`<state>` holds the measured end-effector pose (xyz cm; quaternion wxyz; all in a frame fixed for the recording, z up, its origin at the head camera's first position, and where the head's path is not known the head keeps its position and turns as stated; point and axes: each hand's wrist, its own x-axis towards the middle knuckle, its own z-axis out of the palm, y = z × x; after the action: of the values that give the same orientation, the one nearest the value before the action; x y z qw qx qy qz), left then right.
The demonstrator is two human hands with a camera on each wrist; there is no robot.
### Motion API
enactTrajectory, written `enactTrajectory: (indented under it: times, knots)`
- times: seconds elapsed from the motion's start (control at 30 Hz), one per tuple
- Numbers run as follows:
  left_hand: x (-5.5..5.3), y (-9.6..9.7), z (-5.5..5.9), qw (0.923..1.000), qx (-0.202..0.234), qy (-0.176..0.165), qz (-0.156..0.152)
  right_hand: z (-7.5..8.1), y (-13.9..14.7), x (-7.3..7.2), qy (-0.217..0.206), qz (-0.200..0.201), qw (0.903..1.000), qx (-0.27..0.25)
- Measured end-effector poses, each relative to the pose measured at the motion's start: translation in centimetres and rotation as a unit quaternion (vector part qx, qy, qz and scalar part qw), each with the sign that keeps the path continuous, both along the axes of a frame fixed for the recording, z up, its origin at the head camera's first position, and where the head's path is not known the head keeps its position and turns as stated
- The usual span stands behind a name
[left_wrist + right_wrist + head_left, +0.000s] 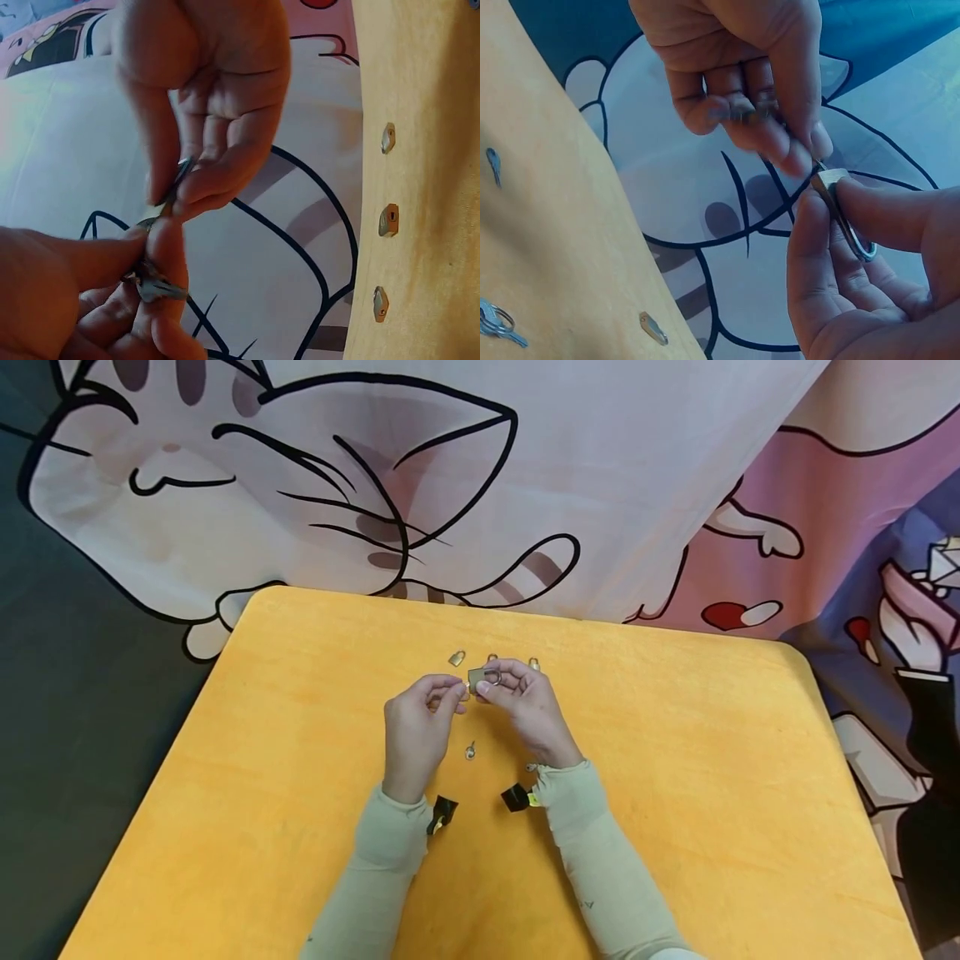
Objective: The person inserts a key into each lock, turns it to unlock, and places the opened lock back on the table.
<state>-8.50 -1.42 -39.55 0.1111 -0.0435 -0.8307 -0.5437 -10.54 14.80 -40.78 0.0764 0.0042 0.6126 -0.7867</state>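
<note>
A small brass padlock [476, 678] with a silver shackle [864, 251] is held between the thumb and fingers of my right hand [534, 706]. My left hand [422, 727] pinches a key [820, 163] whose blade meets the bottom end of the padlock body. More metal keys [159, 289] hang among the left fingers, partly hidden and blurred. How deep the blade sits in the keyhole I cannot tell. Both hands are raised over the far half of the yellow table [300, 735], fingertips close together.
Behind the hands, padlocks lie in a row: a left one [457, 657], a middle one [388, 220] and a right one [534, 663]. Nearer me lie a small key [470, 750] and a ring of keys [499, 322]. A cartoon-print cloth [615, 485] hangs beyond the table.
</note>
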Motion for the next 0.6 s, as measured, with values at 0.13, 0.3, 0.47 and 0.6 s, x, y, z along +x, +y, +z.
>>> enactTrajectory:
  times: [0.13, 0.3, 0.47, 0.6]
  knots:
    - [-0.1, -0.3, 0.2, 0.9991, 0.014, -0.038, -0.016, 0.1, 0.3, -0.1, -0.007, -0.006, 0.9999, -0.005]
    - [-0.3, -0.7, 0.2, 0.9956, 0.046, -0.077, -0.029, 0.2, 0.6, -0.1, -0.012, -0.011, 0.9998, -0.007]
    - [-0.5, -1.1, 0.1, 0.9903, 0.098, -0.086, -0.046, 0.1, 0.7, -0.2, -0.014, -0.013, 0.9997, -0.012]
    - [-0.6, -1.4, 0.1, 0.9872, 0.111, -0.089, -0.072, 0.2, 0.9, -0.3, -0.018, -0.022, 0.9995, -0.015]
